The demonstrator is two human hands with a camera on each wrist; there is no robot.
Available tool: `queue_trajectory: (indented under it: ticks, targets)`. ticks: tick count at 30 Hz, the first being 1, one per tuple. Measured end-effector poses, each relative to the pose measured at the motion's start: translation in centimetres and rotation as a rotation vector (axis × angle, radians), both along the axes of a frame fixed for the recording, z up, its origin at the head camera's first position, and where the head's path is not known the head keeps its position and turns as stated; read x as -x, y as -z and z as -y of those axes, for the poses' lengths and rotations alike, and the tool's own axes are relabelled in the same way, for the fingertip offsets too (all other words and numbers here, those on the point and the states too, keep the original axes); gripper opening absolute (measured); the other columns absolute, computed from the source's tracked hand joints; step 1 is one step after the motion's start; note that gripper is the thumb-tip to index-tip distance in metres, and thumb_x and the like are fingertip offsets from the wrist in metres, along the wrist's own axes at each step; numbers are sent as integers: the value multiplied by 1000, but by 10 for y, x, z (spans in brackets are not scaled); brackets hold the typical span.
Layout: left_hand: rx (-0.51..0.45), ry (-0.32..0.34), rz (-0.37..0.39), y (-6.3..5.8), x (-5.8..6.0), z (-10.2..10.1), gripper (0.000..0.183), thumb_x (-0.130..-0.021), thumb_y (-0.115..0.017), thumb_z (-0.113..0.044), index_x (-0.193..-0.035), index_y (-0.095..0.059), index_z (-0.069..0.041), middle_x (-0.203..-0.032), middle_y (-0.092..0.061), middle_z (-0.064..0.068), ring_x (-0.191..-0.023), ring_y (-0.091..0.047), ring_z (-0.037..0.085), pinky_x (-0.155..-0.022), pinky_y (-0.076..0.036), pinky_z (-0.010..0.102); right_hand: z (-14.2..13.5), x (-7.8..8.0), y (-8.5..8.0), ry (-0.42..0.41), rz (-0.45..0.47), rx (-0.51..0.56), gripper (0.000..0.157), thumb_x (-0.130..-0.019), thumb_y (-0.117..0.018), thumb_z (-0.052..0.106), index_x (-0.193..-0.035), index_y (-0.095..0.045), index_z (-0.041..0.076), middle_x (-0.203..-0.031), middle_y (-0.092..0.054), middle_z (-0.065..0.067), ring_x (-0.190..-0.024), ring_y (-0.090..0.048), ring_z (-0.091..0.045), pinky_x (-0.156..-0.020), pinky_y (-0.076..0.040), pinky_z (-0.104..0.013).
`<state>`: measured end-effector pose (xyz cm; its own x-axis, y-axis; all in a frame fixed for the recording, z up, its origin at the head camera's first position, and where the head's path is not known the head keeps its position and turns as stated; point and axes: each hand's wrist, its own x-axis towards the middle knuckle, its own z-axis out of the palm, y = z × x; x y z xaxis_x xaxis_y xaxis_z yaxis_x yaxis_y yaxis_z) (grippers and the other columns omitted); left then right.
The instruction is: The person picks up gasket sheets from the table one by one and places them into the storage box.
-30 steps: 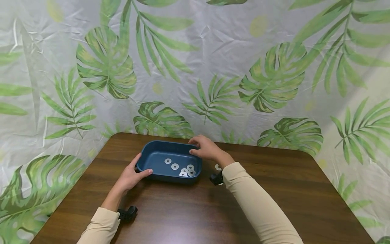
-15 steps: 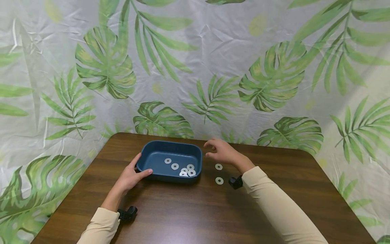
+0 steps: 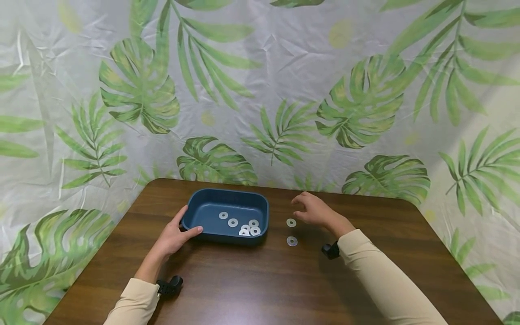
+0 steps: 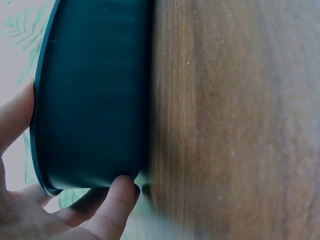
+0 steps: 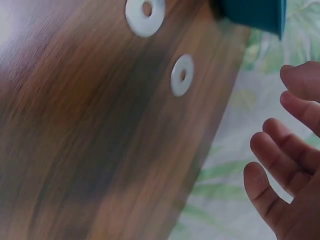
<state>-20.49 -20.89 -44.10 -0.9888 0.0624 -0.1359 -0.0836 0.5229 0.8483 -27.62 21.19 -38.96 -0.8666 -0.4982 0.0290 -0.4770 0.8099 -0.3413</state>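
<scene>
A blue rectangular tray (image 3: 243,208) stands towards the back left of the table, holding several flat metal washers (image 3: 250,230). My left hand (image 3: 171,238) grips its left end. In the left wrist view the thumb lies on the rim and the fingers bear against the tray's outer wall (image 4: 95,95). Right of the tray, two washers lie apart on the wood: a farther washer (image 3: 288,223) and a nearer washer (image 3: 288,242). Above and beside the farther one, my right hand (image 3: 317,212) hovers with loosely bent fingers. In the right wrist view nothing shows between them.
The brown wooden table (image 3: 252,280) carries everything. Behind it hangs a leaf-patterned sheet (image 3: 268,81), close to the back edge. Black cameras sit at both wrists, a left one (image 3: 172,285) and a right one (image 3: 331,251).
My right hand has moved rightwards from the tray's right rim to beside the loose washers, uncovering both. The left hand and the tray have stayed put.
</scene>
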Motion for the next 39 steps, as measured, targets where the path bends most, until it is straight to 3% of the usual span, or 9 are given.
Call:
queue_trajectory:
  ticks: [13, 22, 34, 39]
  targets:
    - [-25, -8, -7, 1, 0, 3, 97, -92, -69, -40, -162, -6, -16, -166, -9, 26, -151, -12, 50, -118, -24, 65, -11, 20, 15, 117, 74, -21, 34, -94, -64, 16, -124, -63, 0, -125, -60, -21, -117, -59, -39, -97, -49, -53]
    - [-15, 4, -7, 2, 0, 1, 97, -92, -69, -42, -162, -6, -17, -166, -9, 25, -151, -13, 50, -117, -25, 66, 0, 26, 33, 114, 100, -39, 33, -92, -64, 15, -122, -63, -1, -119, -64, -21, -113, -62, -37, -97, -50, -51]
    - [-22, -8, -15, 0, 3, -1, 96, -92, -69, -39, -161, -8, -15, -165, -10, 26, -151, -14, 49, -118, -24, 65, -5, 21, 36, 94, 144, -8, 35, -92, -66, 16, -122, -63, -2, -122, -67, -21, -119, -61, -39, -100, -49, -51]
    - [-21, -12, -10, 1, 1, -1, 96, -92, -69, -39, -161, -8, -14, -165, -11, 27, -150, -15, 50, -118, -24, 65, -8, 22, 43, 59, 129, 0, 32, -92, -66, 16, -119, -65, 0, -117, -68, -20, -112, -63, -37, -96, -51, -49]
